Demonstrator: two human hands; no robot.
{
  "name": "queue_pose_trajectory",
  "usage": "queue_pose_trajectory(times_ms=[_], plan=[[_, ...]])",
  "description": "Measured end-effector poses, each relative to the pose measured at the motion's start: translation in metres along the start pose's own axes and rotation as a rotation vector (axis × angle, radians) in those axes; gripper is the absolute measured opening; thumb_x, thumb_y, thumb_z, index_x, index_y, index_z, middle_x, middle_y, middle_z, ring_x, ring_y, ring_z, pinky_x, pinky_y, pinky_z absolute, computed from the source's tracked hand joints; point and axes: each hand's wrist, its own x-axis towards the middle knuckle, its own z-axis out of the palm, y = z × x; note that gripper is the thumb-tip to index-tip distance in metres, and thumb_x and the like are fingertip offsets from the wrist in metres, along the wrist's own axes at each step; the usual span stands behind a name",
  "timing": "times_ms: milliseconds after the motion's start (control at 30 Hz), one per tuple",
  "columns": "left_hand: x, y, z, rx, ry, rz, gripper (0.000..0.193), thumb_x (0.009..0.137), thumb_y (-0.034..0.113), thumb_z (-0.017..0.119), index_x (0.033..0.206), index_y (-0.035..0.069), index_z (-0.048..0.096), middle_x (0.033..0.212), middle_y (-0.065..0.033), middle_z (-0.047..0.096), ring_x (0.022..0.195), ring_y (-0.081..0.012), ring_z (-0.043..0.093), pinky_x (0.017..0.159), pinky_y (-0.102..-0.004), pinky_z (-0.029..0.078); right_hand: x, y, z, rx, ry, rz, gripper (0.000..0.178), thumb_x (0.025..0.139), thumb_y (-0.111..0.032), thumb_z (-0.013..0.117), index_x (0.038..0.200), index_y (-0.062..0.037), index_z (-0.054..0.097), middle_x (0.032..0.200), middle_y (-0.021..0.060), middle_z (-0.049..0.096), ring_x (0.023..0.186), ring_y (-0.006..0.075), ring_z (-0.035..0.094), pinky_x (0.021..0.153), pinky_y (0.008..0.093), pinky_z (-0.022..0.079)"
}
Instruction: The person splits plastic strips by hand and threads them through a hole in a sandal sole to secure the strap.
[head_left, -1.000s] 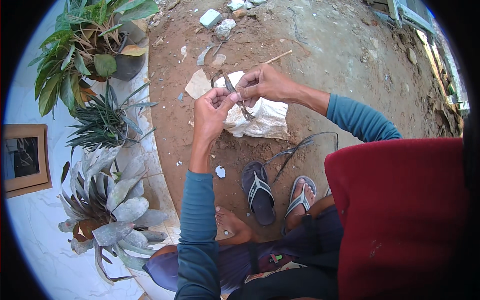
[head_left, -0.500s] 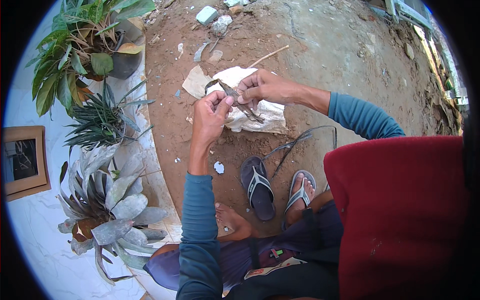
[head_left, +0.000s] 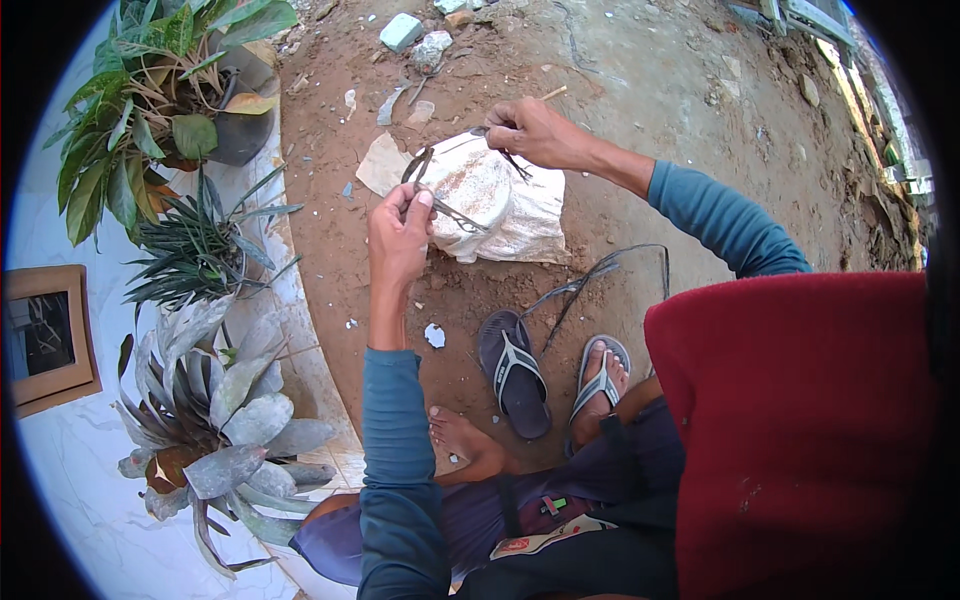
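Observation:
My left hand (head_left: 398, 232) pinches a dark, flat strip of plastic twine (head_left: 418, 163) between thumb and fingers. One end of this strip loops up above the hand, and thin strands trail off to the right. Farther right and a little higher, my right hand (head_left: 540, 132) is closed on another dark twine piece (head_left: 517, 166), whose frayed end hangs below the fingers. Whether the two pieces still join cannot be made out. Beneath both hands a white woven sack (head_left: 530, 215) lies crumpled on the dirt, with brown soil stains on it.
Potted plants (head_left: 235, 415) line the tiled ledge at left. A loose sandal (head_left: 520, 390) lies by my bare foot (head_left: 462, 440); my other foot wears its pair (head_left: 600, 385). Black twine (head_left: 585, 285) trails over the ground. Stones (head_left: 402, 32) lie beyond the sack. Red cloth (head_left: 790, 400) fills the lower right.
My hands have moved apart, the right one up and away, the left slightly leftward. The bunched dark twine between them is now spread out, with a portion in each hand.

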Motion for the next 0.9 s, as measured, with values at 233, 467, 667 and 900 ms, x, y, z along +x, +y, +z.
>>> queue_pose_trajectory(times_ms=[233, 467, 667, 900], plan=[[0.057, -0.052, -0.140, 0.308, 0.489, -0.195, 0.014, 0.092, 0.011, 0.061, 0.081, 0.002, 0.061, 0.071, -0.0065, 0.066, 0.070, -0.0112, 0.067, 0.061, -0.0233, 0.051, 0.058, 0.116, -0.041, -0.224, 0.272, 0.171, 0.028, 0.085, -0.020, 0.058, 0.080, 0.0067, 0.064, 0.071, 0.0281, 0.063, 0.076, 0.0407, 0.068, 0.069, 0.0478, 0.051], [0.009, -0.146, -0.203, 1.096, 0.548, -0.362, 0.021, 0.080, 0.017, 0.067, 0.086, -0.002, 0.068, 0.091, -0.0261, 0.069, 0.088, -0.0454, 0.067, 0.080, -0.0498, 0.052, 0.013, 0.234, -0.076, -0.597, 0.338, 0.333, 0.015, 0.081, -0.010, 0.055, 0.082, 0.0042, 0.060, 0.082, 0.0289, 0.063, 0.084, 0.0448, 0.064, 0.074, 0.0510, 0.050], [-0.066, -0.215, -0.171, 1.108, 0.308, -0.551, 0.021, 0.079, 0.014, 0.068, 0.092, -0.002, 0.070, 0.093, -0.0266, 0.069, 0.089, -0.0418, 0.069, 0.076, -0.0473, 0.054, -0.057, 0.245, -0.070, -0.563, -0.046, 0.299, 0.009, 0.078, -0.007, 0.055, 0.080, 0.0000, 0.061, 0.077, 0.0240, 0.064, 0.079, 0.0428, 0.064, 0.067, 0.0493, 0.049], [-0.100, -0.168, -0.069, 0.268, -0.767, -0.590, 0.014, 0.091, 0.015, 0.069, 0.084, 0.004, 0.068, 0.072, 0.0026, 0.064, 0.065, -0.0063, 0.055, 0.060, -0.0246, 0.046, -0.164, 0.145, 0.002, -0.490, -0.554, 0.112, 0.011, 0.083, -0.009, 0.055, 0.091, -0.0013, 0.059, 0.078, 0.0245, 0.064, 0.078, 0.0448, 0.064, 0.069, 0.0526, 0.050]])
